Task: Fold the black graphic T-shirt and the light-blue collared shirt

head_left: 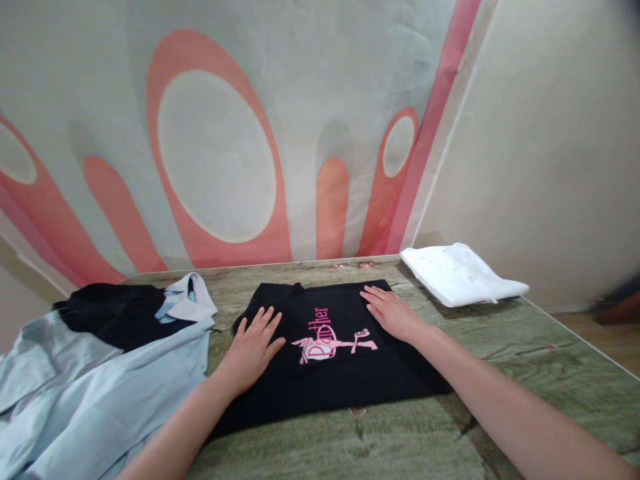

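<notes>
A black T-shirt [330,383] with a pink panther print and pink lettering lies folded in a rough rectangle before me. My left hand [253,350] rests flat on its left part, fingers spread. On the upper right part lies my right hand [393,312], palm down with the fingers stretched out. Neither hand grips the cloth. The print sits between the two hands, in plain sight.
A wood-patterned table [545,373] carries everything. To the left is a loose pile of light blue shirts [125,393] and a black garment [120,310]. A folded white garment [463,273] sits at the back right. Behind rises a printed wall [300,100].
</notes>
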